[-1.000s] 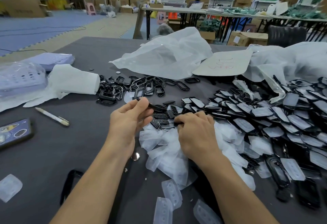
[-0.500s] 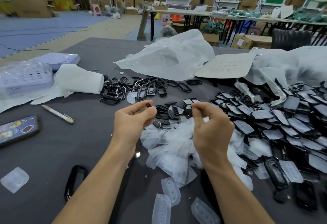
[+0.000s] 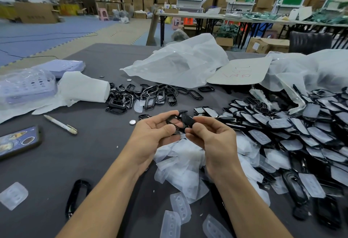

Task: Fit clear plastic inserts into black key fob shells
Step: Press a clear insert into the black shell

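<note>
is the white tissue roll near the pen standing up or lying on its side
Lying on its side. The tissue roll rests lengthwise on the table, its flat round end facing right toward the black shells.

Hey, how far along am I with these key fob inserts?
Looks done: the heap of shells carrying clear inserts on the right. In hand: your left hand grips a black shell, your right hand pinches a dark part at its end; no clear insert shows there. Left: the empty black frames farther back and the loose clear inserts below your wrists.
</note>
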Available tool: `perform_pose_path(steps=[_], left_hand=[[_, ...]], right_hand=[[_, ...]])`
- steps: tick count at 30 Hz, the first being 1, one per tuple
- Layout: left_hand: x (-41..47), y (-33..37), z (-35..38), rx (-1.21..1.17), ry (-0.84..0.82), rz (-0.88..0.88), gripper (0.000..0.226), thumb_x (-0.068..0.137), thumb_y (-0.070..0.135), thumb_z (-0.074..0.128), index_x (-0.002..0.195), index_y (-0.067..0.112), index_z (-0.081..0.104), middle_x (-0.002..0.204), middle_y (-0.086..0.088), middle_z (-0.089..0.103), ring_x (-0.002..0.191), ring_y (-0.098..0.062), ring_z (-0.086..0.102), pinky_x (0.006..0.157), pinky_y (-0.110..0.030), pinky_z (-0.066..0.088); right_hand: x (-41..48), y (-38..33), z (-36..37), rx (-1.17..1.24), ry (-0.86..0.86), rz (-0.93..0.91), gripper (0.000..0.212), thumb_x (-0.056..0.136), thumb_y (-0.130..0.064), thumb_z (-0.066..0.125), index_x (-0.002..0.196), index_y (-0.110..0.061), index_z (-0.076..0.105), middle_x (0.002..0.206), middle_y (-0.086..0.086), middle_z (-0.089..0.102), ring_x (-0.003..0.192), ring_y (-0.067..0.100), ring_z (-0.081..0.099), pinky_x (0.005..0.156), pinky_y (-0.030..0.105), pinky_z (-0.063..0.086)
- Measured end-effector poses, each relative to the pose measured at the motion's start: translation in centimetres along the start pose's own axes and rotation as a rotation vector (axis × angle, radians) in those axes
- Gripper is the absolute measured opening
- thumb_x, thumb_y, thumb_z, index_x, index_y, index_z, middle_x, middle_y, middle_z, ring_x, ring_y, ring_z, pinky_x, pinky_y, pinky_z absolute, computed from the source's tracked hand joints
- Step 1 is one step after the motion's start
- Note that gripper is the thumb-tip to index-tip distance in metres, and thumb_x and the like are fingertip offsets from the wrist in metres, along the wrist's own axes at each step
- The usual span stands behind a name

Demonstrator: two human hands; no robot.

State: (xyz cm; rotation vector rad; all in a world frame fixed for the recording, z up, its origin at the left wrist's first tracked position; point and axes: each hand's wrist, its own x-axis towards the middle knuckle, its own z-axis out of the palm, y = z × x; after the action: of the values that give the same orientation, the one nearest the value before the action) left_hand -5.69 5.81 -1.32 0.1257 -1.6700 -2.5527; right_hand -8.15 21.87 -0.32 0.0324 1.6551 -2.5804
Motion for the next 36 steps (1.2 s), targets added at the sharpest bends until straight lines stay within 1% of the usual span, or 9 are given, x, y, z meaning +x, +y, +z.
perform_pose_path(steps=[4, 7, 15, 19, 24, 30, 32, 34, 36], left_hand=[[0.2, -0.1, 0.0, -0.047, 0.080, -0.002, 0.036, 0.093, -0.012, 0.063, 0.121, 0.009, 0.070, 0.095, -0.013, 0.079, 0.080, -0.016, 0.075, 0.070, -0.023, 0.061], [0.3, -0.3, 0.1, -0.066, 0.134, 0.004, 0.032, 0.093, -0.013, 0.062, 0.117, 0.008, 0.068, 0.093, -0.011, 0.080, 0.076, -0.016, 0.076, 0.065, -0.022, 0.061], [0.4, -0.4, -0.2, -0.042, 0.144, 0.024, 0.028, 0.093, -0.013, 0.063, 0.110, 0.008, 0.073, 0.093, -0.012, 0.079, 0.081, -0.016, 0.076, 0.065, -0.022, 0.061], [0.4, -0.4, -0.1, -0.026, 0.144, 0.031, 0.029, 0.092, -0.013, 0.063, 0.108, 0.008, 0.075, 0.093, -0.011, 0.080, 0.081, -0.015, 0.076, 0.065, -0.022, 0.061], [0.1, -0.2, -0.1, 0.014, 0.154, 0.012, 0.032, 0.090, -0.011, 0.068, 0.098, 0.017, 0.080, 0.098, -0.007, 0.081, 0.085, -0.014, 0.078, 0.068, -0.023, 0.062], [-0.2, 0.0, 0.2, 0.017, 0.132, -0.005, 0.032, 0.089, -0.011, 0.069, 0.096, 0.017, 0.081, 0.098, -0.008, 0.081, 0.076, -0.012, 0.076, 0.063, -0.022, 0.061], [-0.3, 0.0, 0.3, 0.009, 0.126, -0.017, 0.031, 0.089, -0.011, 0.069, 0.097, 0.016, 0.082, 0.098, -0.010, 0.081, 0.074, -0.013, 0.076, 0.062, -0.022, 0.060], [-0.3, 0.0, 0.3, -0.001, 0.122, -0.023, 0.031, 0.089, -0.012, 0.068, 0.098, 0.014, 0.081, 0.096, -0.011, 0.081, 0.073, -0.014, 0.077, 0.060, -0.021, 0.059], [-0.3, -0.1, 0.5, 0.017, 0.121, -0.025, 0.031, 0.088, -0.013, 0.068, 0.100, 0.013, 0.080, 0.094, -0.011, 0.081, 0.073, -0.014, 0.077, 0.059, -0.020, 0.059]], right_hand=[[-0.2, 0.0, 0.1, -0.044, -0.004, -0.027, 0.025, 0.086, 0.011, 0.072, 0.076, -0.012, 0.080, 0.074, 0.014, 0.075, 0.063, 0.023, 0.072, 0.061, 0.027, 0.060], [-0.3, 0.1, 0.1, -0.104, 0.015, -0.101, 0.022, 0.083, 0.008, 0.077, 0.073, -0.012, 0.080, 0.069, 0.012, 0.073, 0.056, 0.019, 0.067, 0.055, 0.024, 0.056], [0.1, 0.3, -0.2, -0.222, 0.100, -0.192, 0.022, 0.088, -0.003, 0.075, 0.072, -0.018, 0.077, 0.061, 0.001, 0.065, 0.055, 0.011, 0.053, 0.052, 0.020, 0.044], [0.4, 0.4, -0.4, -0.226, 0.136, -0.193, 0.021, 0.089, -0.007, 0.076, 0.072, -0.020, 0.076, 0.063, 0.000, 0.065, 0.057, 0.010, 0.055, 0.056, 0.022, 0.044], [0.1, 0.5, -0.3, -0.415, 0.186, -0.325, 0.013, 0.092, -0.022, 0.075, 0.081, -0.030, 0.074, 0.072, -0.003, 0.073, 0.065, 0.012, 0.061, 0.066, 0.034, 0.053], [-0.9, 0.3, 0.4, -0.350, 0.056, -0.304, 0.020, 0.097, -0.018, 0.069, 0.077, -0.023, 0.069, 0.061, 0.008, 0.069, 0.042, 0.016, 0.052, 0.044, 0.024, 0.042], [-1.0, 0.3, 0.4, -0.376, 0.028, -0.325, 0.018, 0.094, -0.018, 0.073, 0.077, -0.023, 0.069, 0.062, 0.007, 0.070, 0.043, 0.018, 0.058, 0.047, 0.024, 0.047], [-0.9, 0.3, 0.4, -0.453, 0.019, -0.361, 0.018, 0.088, -0.013, 0.076, 0.076, -0.024, 0.070, 0.066, 0.002, 0.072, 0.054, 0.019, 0.068, 0.056, 0.023, 0.053], [-0.8, 0.5, 0.4, -0.494, 0.021, -0.367, 0.025, 0.085, -0.004, 0.076, 0.075, -0.026, 0.069, 0.067, -0.001, 0.072, 0.058, 0.017, 0.069, 0.058, 0.019, 0.052]])
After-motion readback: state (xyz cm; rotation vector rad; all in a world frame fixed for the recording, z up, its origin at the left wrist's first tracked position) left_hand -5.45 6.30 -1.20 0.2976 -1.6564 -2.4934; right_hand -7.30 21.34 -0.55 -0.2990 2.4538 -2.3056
